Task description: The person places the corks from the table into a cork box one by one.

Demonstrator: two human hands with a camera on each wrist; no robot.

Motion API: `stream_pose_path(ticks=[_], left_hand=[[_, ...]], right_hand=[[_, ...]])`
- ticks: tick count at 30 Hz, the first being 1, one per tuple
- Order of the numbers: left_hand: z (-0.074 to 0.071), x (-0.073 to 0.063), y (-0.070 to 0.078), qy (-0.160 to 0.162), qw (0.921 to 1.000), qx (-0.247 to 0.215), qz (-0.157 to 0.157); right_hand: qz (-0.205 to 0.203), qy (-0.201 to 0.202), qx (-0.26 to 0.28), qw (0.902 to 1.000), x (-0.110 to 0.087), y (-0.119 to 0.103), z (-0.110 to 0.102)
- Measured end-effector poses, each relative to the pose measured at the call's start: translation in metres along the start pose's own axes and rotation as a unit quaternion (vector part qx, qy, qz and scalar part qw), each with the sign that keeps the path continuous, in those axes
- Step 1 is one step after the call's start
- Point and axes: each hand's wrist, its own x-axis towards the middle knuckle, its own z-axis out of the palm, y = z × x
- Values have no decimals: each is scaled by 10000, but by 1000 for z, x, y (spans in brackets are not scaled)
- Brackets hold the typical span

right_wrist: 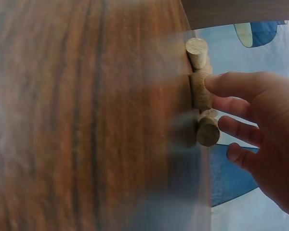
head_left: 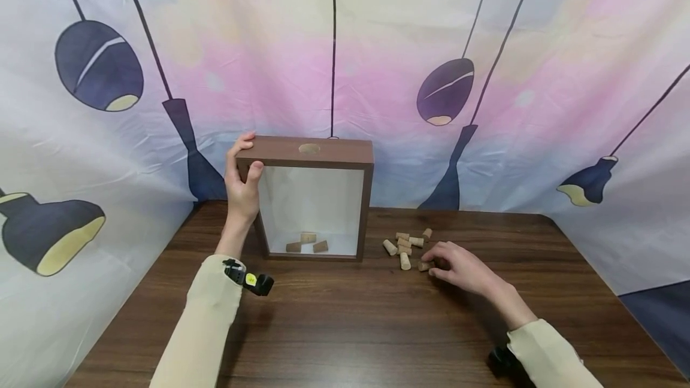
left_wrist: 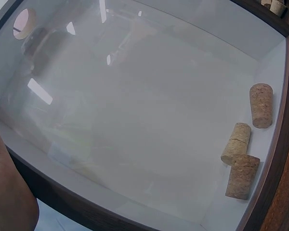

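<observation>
A brown-framed box (head_left: pixel 368 208) with a clear front and a round hole (head_left: pixel 309 148) in its top stands upright on the table. My left hand (head_left: pixel 244 187) grips its upper left corner, thumb in front and fingers over the top. Inside, 3 corks lie at the bottom, one being a speckled cork (left_wrist: pixel 261 106). To the right of the box, my right hand (head_left: pixel 458 265) pinches a cork (head_left: pixel 424 266) at tabletop level between thumb and forefinger. Several loose corks (head_left: pixel 404 244) lie in a small heap beside those fingertips.
The dark wooden table (head_left: pixel 334 328) runs back to a printed cloth backdrop (head_left: pixel 377 76) with painted lamps. A wrist camera (head_left: pixel 259 283) is strapped to the left sleeve, and another dark device (head_left: pixel 501 361) sits by the right sleeve.
</observation>
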Motion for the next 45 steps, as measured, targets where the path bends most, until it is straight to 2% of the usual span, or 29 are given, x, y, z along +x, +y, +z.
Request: stream_pose_path(ticks=[9,15,26,32,38,45], left_hand=[[1,1,2,-6,10000,6,37],[0,1,0,-10,10000,19,43],[-1,2,1,3,10000,61,68],[0,2,4,1,10000,7,57],[2,2,9,9,10000,-12,32],[0,1,3,0,10000,17,30]], right_hand=[[141,83,-374,9992,2,-3,6],[253,247,-396,9986,3,-6,3],[227,356,-180,9989,2,-8,-4],[114,584,100,9982,0,-9,-8],[39,792,134,9968,3,-12,-12],[-13,927,259,9954,7,-21,-15]])
